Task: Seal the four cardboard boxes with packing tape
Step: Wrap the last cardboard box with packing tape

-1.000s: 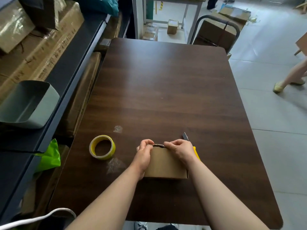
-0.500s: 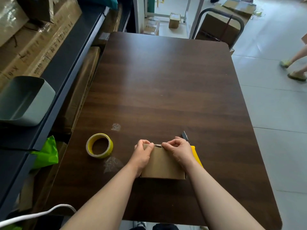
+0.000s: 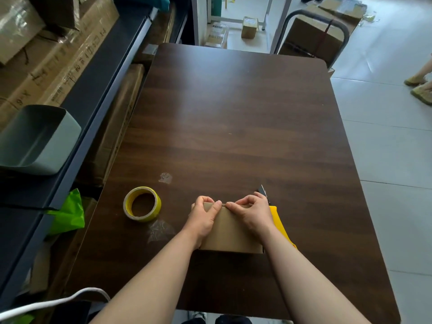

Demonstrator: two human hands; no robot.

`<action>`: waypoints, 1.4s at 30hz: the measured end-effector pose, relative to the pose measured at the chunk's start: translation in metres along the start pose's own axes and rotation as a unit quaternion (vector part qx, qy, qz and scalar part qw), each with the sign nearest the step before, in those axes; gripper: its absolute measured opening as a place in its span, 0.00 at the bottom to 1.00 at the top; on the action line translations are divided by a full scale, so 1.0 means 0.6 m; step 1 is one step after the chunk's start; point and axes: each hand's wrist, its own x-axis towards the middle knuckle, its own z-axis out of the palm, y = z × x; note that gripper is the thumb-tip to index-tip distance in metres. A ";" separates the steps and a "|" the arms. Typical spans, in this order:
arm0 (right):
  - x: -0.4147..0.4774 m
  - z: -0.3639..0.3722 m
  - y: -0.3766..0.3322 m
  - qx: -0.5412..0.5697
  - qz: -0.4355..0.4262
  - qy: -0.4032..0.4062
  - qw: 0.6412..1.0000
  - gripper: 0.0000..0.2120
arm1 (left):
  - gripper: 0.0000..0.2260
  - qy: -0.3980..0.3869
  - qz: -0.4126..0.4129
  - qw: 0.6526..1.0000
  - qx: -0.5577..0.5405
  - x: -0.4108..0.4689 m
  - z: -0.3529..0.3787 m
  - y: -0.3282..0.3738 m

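A small brown cardboard box [image 3: 230, 232] sits on the dark wooden table [image 3: 233, 118] near its front edge. My left hand [image 3: 203, 217] grips the box's far left top edge with curled fingers. My right hand [image 3: 253, 213] pinches the same far edge just right of the middle; thumbs of both hands nearly meet. A roll of yellow packing tape [image 3: 142, 204] lies flat on the table to the left of the box. A yellow utility knife [image 3: 278, 218] lies to the right of the box, partly hidden by my right hand and forearm, its blade tip pointing away.
Scraps of clear tape [image 3: 160, 230] stick to the table near the roll. A dark shelf [image 3: 88, 94] with large cartons and a grey bin [image 3: 35, 139] runs along the left. A cart with boxes [image 3: 313, 38] stands beyond the table. Another person's feet [image 3: 418, 86] show at far right.
My two hands have slid closer together along the box's far top edge. The camera has shifted slightly. The person's feet at right have moved.
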 end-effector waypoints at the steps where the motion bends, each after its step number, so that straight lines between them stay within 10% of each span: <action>1: -0.001 0.000 -0.001 0.007 0.003 0.001 1.000 0.11 | 0.09 0.001 0.003 1.000 0.003 0.000 0.000 0.001; 8: -0.010 -0.005 -0.007 0.032 0.022 -0.002 0.999 0.09 | 0.11 -0.016 0.000 0.999 0.035 -0.009 -0.014 0.016; 12: -0.011 -0.013 -0.013 0.022 0.015 0.001 1.000 0.11 | 0.10 0.128 0.095 0.987 0.023 -0.021 -0.067 0.030; 15: -0.008 -0.021 -0.017 -0.003 -0.009 -0.002 1.000 0.15 | 0.17 0.251 0.065 0.929 0.265 -0.020 -0.143 0.005; 21: -0.011 -0.014 -0.012 -0.104 0.033 0.025 0.994 0.22 | 0.15 0.165 0.006 0.838 0.520 -0.032 -0.220 -0.051; 27: -0.037 -0.014 -0.039 -0.078 -0.028 0.065 0.994 0.22 | 0.12 0.250 0.082 0.937 0.231 -0.035 -0.225 -0.017; 34: -0.091 0.006 -0.116 0.078 -0.127 -0.089 0.985 0.11 | 0.08 0.105 0.115 0.968 -0.199 -0.077 -0.166 0.071; 39: -0.121 0.006 -0.144 0.128 -0.176 -0.145 0.965 0.10 | 0.04 -0.011 0.112 0.956 -0.272 -0.116 -0.135 0.111; 42: -0.130 -0.008 -0.142 0.152 -0.179 -0.135 0.963 0.10 | 0.13 0.063 0.191 0.970 -0.133 -0.121 -0.133 0.119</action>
